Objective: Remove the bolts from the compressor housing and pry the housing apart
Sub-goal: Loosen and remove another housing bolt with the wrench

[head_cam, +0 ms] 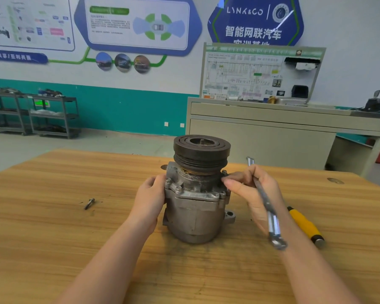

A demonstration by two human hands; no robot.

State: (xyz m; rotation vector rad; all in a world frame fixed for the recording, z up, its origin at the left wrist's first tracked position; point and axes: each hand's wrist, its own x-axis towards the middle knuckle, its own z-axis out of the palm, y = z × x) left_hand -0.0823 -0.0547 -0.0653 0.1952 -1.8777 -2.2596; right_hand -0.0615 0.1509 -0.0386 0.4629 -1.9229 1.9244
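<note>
Head view: the compressor (196, 202) stands upright at frame centre on the bench (53, 216), long axis vertical, pulley (201, 153) uppermost. The left hand (150, 194) lies flat against its left side, fingers straight. The right hand (253, 189) is the nearer to the next bolt (223, 172), just left of its fingertips on the flange's upper-right edge, shank axis vertical. Its grip holds a wrench (269, 209), running upper left to lower right. One removed bolt (89, 203) lies well to the left.
</note>
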